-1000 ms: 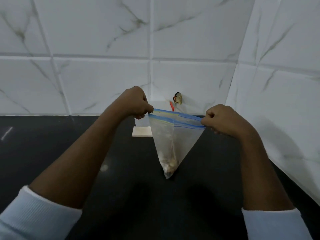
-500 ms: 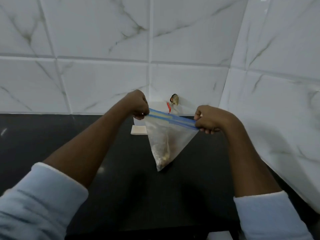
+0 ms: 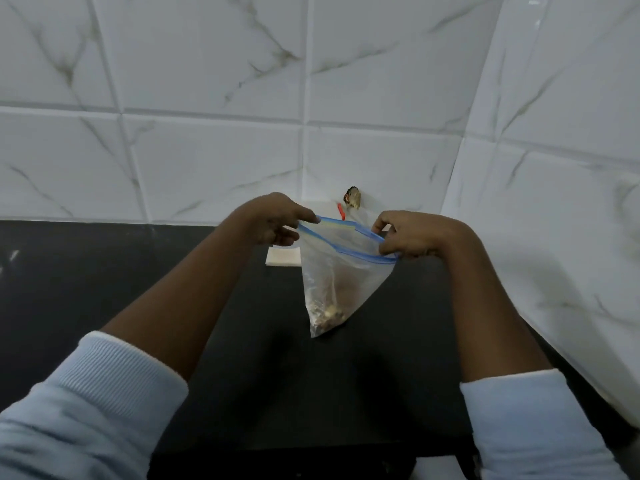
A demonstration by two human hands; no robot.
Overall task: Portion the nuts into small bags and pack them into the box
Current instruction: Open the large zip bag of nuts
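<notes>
We see a clear zip bag [image 3: 343, 271] held up in the air above the black countertop [image 3: 104, 271], stretched between both hands; it hangs to a point, tip down, not touching the counter. The left hand [image 3: 273, 220] pinches the bag's left top corner between thumb and fingers; the right hand [image 3: 415, 233] has its fingers curled round the right end of the top edge, gripping it. The blue zip strip [image 3: 346, 237] runs from one hand to the other, sloping down towards the right; its mouth looks partly apart near the left, though we cannot tell for sure through the plastic. The nuts [image 3: 327, 315] sit bunched in the bottom tip of the bag, a small brownish heap.

Both forearms are bare, with pale blue sleeves [image 3: 86, 410] pushed up at the lower corners of the view. Behind the bag, a flat white block [image 3: 282, 259] lies on the counter just below the left hand; a small red piece [image 3: 341, 213] and a brownish lump [image 3: 352, 197] show near the wall, too small to name. White marbled tiles [image 3: 207, 150] cover the back wall and the side wall on the right, meeting in a corner.
</notes>
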